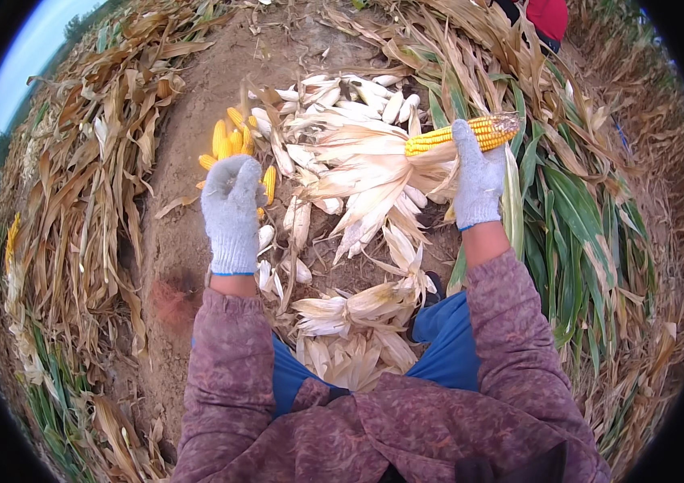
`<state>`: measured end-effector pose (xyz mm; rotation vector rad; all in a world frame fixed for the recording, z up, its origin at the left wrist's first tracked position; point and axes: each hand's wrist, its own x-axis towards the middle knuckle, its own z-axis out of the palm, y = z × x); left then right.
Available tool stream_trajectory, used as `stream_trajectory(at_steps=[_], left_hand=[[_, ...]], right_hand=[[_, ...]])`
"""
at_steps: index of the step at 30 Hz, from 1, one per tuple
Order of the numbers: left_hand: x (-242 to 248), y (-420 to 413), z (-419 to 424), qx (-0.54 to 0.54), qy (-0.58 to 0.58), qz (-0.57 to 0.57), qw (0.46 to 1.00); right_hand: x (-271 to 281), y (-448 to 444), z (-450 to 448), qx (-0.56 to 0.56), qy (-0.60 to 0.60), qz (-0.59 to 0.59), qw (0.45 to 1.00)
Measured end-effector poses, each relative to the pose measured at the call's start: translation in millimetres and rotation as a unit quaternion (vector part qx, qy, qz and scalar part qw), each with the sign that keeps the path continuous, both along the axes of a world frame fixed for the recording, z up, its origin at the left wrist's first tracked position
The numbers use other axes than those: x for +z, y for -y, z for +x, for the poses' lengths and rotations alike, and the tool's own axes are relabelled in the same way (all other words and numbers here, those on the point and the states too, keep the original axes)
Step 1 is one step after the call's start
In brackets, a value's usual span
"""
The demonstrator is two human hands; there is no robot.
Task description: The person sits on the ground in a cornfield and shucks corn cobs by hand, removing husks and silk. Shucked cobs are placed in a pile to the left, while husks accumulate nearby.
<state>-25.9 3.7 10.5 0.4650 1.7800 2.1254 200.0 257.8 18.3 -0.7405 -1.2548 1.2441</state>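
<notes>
My right hand (479,181), in a pale knit work glove, grips a yellow ear of corn (432,141). The ear lies almost level, its browned tip pointing right. Pulled-back dry husks (366,160) fan out from its other end to the left. My left hand (230,205), gloved the same way, is held apart from that ear with its fingers curled. Whether anything is inside that curl cannot be made out. Just beyond it, bare yellow ears of corn (230,142) lie on the soil, partly hidden by the glove.
Pale stripped husks (369,99) are heaped ahead. More husks (348,314) lie between my legs. Cut cornstalks with green leaves (577,211) line the right, dry stalks (94,187) the left. Bare soil (197,108) runs between. A person in red (547,18) is at top right. A reddish blur (173,302) shows beside my left sleeve.
</notes>
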Motion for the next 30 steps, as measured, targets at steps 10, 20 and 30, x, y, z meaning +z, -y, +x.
stream_trajectory(at_steps=[10,20,30], left_hand=[[-12,-38,87,-0.289,-0.152,-0.039,0.944],[-5,-36,100,-0.451,-0.266,-0.110,0.845],[5,-7,106,-0.581,-0.223,-0.054,0.781]], right_hand=[[-15,54,-32,0.100,0.194,0.019,0.976],[-16,51,-41,0.130,0.210,-0.039,0.968],[-26,11,-21,0.127,0.193,-0.046,0.972]])
